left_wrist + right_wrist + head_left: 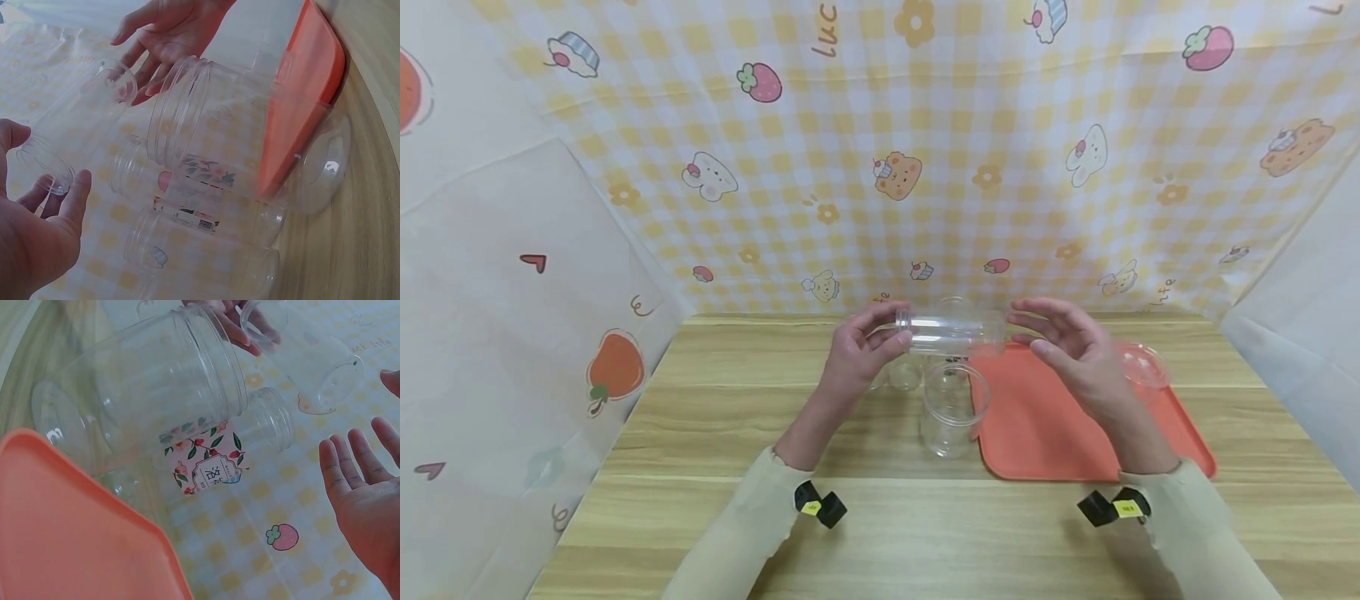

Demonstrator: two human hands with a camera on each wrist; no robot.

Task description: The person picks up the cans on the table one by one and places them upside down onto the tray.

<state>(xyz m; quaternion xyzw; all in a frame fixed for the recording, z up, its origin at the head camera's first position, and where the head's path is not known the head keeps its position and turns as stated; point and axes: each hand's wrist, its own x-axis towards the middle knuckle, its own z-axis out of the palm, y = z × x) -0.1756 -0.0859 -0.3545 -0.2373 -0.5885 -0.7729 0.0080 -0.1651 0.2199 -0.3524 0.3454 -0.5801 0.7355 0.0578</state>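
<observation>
Wood-grain table (pixel 970 542); left hand (pixel 859 346) pinches a clear plastic jar (pixel 957 333) by its threaded neck (pixel 903 318), base near the spread right hand (pixel 1067 343). Probably light, slippery; neck's grippiest imo.

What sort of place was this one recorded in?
Probably a makeshift tabletop recording booth: a yellow-checked cloth hangs behind the wood-grain table, white printed sheeting encloses the side, and the person wears black wrist cameras.

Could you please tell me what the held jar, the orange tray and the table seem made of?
The held jar looks like clear, glossy plastic, see-through with bright streaks, though glass is possible. The orange tray seems matte plastic: even colour, smooth raised rim. The table shows pale, wood-like grain with a soft sheen: wood or printed laminate, I cannot tell.
</observation>
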